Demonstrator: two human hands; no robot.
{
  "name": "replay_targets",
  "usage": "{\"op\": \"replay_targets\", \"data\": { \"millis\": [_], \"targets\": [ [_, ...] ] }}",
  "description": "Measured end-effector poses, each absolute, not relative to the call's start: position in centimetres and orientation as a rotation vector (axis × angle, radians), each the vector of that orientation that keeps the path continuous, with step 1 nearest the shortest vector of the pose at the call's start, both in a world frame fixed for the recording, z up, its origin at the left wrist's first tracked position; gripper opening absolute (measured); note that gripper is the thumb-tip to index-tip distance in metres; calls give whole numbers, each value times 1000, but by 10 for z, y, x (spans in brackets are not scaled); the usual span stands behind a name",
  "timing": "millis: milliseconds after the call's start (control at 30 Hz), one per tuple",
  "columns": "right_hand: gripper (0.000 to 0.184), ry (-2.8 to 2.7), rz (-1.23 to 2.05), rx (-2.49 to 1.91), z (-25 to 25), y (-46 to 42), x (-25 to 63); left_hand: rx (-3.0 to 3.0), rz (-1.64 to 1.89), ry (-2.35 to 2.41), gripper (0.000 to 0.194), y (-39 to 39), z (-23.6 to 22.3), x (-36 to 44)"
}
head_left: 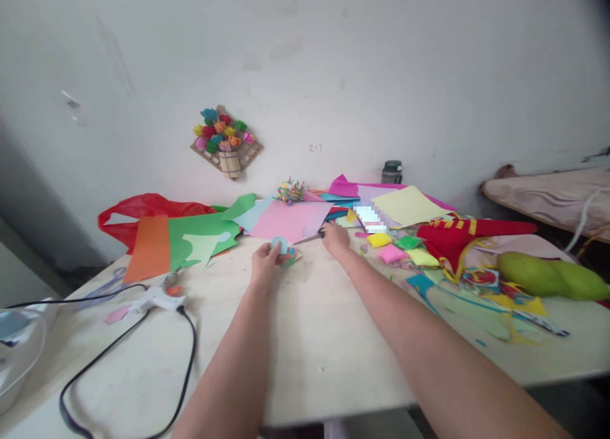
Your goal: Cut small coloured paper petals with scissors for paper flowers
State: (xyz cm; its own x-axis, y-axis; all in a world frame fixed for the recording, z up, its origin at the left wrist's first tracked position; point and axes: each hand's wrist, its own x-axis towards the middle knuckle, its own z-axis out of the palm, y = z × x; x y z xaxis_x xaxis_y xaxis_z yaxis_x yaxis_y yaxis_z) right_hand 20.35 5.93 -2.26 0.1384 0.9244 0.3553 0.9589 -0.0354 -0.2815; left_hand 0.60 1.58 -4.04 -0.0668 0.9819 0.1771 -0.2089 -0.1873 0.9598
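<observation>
My left hand (265,262) is closed on a small light blue paper disc (279,244), its fingers pinching the lower edge. Just under and beside those fingers lies a small pile of coloured paper pieces (290,256). My right hand (336,239) is closed round the dark handle of a pair of scissors (309,238), whose blades point left toward the disc. Behind both hands a pink paper sheet (290,219) lies flat. Part of the scissors' handle is hidden by my right fingers.
A white glue gun (161,298) with a black cord lies at the left. Green paper (206,236) and orange paper (147,248) are behind it. At the right are small coloured packets (391,253), paper scraps, red-and-yellow cloth (464,236) and a large green fruit (548,275).
</observation>
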Motion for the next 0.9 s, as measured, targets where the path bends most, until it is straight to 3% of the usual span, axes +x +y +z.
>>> {"op": "replay_targets", "data": {
  "millis": [267,667,900],
  "targets": [
    [38,-2195,-178,-1991,-17,77,217,1102,1508,1011,39,17,-40,2],
    [26,-2572,-371,-1790,4,49,226,1054,1557,927,36,21,-45,-1],
    [30,-2401,-133,-1970,13,26,231,1042,1546,951,36,22,-42,-1]
  ]
}}
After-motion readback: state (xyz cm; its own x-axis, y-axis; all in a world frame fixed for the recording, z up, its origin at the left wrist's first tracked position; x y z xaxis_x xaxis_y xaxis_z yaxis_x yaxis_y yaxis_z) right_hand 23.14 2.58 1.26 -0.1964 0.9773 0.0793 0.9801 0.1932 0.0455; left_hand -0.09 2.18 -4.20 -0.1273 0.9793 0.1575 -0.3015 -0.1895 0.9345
